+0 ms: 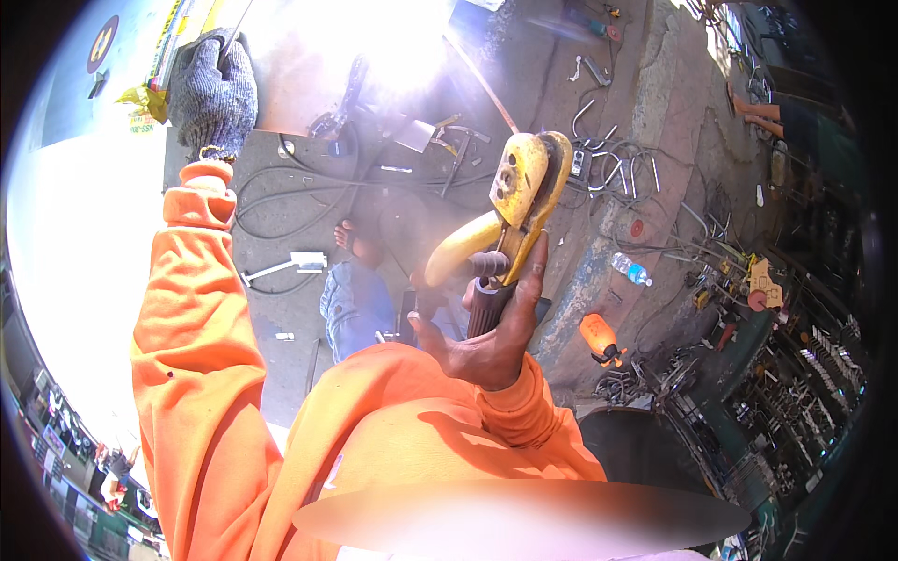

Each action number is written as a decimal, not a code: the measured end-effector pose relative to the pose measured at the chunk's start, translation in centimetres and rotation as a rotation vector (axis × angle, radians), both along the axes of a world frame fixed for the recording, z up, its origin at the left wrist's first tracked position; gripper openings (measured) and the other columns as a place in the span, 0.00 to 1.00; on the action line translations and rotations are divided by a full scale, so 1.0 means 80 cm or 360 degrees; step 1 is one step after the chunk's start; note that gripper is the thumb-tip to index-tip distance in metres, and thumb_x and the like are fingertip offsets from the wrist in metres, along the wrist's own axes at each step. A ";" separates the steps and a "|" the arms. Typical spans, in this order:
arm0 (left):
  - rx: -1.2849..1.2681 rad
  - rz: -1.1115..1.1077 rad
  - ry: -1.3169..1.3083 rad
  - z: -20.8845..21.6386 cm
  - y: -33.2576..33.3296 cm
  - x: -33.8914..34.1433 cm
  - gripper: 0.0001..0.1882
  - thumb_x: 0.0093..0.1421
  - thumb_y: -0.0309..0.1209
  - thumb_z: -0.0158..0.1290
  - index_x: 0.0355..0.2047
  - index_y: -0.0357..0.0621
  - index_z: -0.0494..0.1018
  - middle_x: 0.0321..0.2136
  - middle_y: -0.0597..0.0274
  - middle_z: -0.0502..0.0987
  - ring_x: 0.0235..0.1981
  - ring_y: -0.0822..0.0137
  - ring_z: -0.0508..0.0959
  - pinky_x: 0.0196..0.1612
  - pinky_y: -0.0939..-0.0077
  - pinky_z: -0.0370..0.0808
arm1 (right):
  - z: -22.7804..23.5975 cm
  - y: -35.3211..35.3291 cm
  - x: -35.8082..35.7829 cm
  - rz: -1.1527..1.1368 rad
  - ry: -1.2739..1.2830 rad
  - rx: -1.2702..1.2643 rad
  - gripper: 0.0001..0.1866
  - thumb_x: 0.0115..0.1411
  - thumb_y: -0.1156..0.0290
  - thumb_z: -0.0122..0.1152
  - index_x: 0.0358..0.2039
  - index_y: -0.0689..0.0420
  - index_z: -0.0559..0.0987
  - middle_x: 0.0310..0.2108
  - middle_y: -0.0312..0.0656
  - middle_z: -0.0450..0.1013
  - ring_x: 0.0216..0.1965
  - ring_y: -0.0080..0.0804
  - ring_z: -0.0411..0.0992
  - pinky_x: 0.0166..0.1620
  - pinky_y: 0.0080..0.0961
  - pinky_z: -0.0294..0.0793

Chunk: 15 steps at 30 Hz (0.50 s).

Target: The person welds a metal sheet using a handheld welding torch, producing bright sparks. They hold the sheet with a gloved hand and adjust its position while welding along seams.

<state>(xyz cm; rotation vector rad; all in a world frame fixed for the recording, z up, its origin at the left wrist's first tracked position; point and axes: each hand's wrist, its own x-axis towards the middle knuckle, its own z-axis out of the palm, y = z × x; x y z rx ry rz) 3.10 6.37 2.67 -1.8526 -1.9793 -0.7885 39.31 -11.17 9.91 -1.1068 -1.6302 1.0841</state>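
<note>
My right hand point(500, 341), bare, is closed around the dark grip of a yellow welding electrode holder point(524, 187) in front of my chest. From its jaws a thin welding electrode point(482, 82) slants up and left toward a glaring white light that washes out whatever lies under it. My left hand point(215, 93), in a grey knit glove, reaches far forward on the left. Its fingers are closed on a thin rod point(236, 28) that sticks up past the frame's top. Beside that glove lies a crumpled yellow wrapper point(145, 101). A brownish flat surface point(290, 89) shows between glove and glare.
Black cables point(309, 178) loop over the concrete floor among metal scraps and bent rods point(617, 173). A water bottle point(631, 269) and an orange bottle point(601, 338) lie to the right. Tools and metal parts point(795, 402) crowd the far right. A bare foot point(360, 243) shows below.
</note>
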 end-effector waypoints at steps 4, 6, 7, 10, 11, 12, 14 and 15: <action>-0.0041 0.0043 -0.0152 0.008 -0.003 0.007 0.15 0.66 0.38 0.56 0.45 0.42 0.82 0.46 0.48 0.82 0.48 0.46 0.81 0.56 0.58 0.76 | -0.001 0.003 0.001 -0.0032 -0.0080 0.0131 0.74 0.40 0.71 0.81 0.74 0.70 0.34 0.62 0.59 0.60 0.49 0.36 0.72 0.41 0.24 0.76; -0.0029 0.0000 -0.0122 0.011 -0.002 0.009 0.15 0.65 0.38 0.56 0.44 0.42 0.83 0.46 0.48 0.82 0.49 0.44 0.80 0.56 0.55 0.75 | 0.001 0.001 0.001 -0.0084 -0.0056 0.0032 0.73 0.40 0.72 0.81 0.74 0.71 0.34 0.60 0.57 0.63 0.49 0.36 0.73 0.40 0.24 0.75; -0.0058 0.0011 -0.0145 0.012 -0.002 0.009 0.15 0.65 0.38 0.56 0.44 0.42 0.83 0.46 0.48 0.82 0.49 0.44 0.80 0.56 0.55 0.75 | 0.001 0.000 0.002 -0.0068 -0.0036 -0.0022 0.73 0.40 0.72 0.81 0.74 0.71 0.34 0.59 0.57 0.64 0.49 0.36 0.73 0.40 0.24 0.74; -0.0069 -0.0002 -0.0132 0.013 -0.001 0.008 0.15 0.65 0.38 0.56 0.44 0.42 0.83 0.46 0.48 0.82 0.49 0.45 0.80 0.57 0.55 0.75 | 0.000 -0.001 0.001 -0.0023 0.0036 -0.0049 0.72 0.41 0.75 0.79 0.74 0.70 0.34 0.55 0.54 0.68 0.48 0.35 0.75 0.40 0.23 0.74; -0.0066 0.0006 -0.0130 0.012 -0.001 0.008 0.15 0.65 0.38 0.56 0.44 0.42 0.83 0.46 0.48 0.82 0.49 0.45 0.80 0.57 0.55 0.75 | -0.001 -0.001 0.001 -0.0013 0.0044 -0.0032 0.72 0.41 0.75 0.79 0.74 0.70 0.33 0.53 0.53 0.69 0.47 0.35 0.75 0.40 0.23 0.74; -0.0069 0.0020 -0.0125 0.011 -0.002 0.008 0.15 0.65 0.38 0.56 0.44 0.42 0.83 0.46 0.48 0.82 0.49 0.45 0.80 0.57 0.55 0.75 | -0.002 -0.001 0.000 -0.0006 0.0032 -0.0043 0.72 0.41 0.76 0.79 0.74 0.70 0.33 0.52 0.53 0.70 0.46 0.35 0.76 0.39 0.23 0.74; -0.0058 0.0032 -0.0098 0.010 -0.003 0.008 0.15 0.66 0.38 0.56 0.45 0.41 0.82 0.45 0.48 0.82 0.48 0.47 0.81 0.56 0.58 0.76 | -0.002 -0.002 0.000 -0.0018 0.0019 -0.0054 0.72 0.41 0.78 0.78 0.74 0.70 0.33 0.52 0.52 0.70 0.44 0.35 0.76 0.39 0.23 0.73; -0.0050 0.0030 -0.0065 0.010 -0.003 0.008 0.15 0.66 0.38 0.56 0.45 0.41 0.82 0.45 0.48 0.83 0.48 0.48 0.81 0.55 0.59 0.76 | -0.001 -0.003 0.000 -0.0036 0.0018 -0.0067 0.71 0.42 0.77 0.78 0.74 0.71 0.33 0.52 0.54 0.71 0.45 0.38 0.77 0.41 0.25 0.74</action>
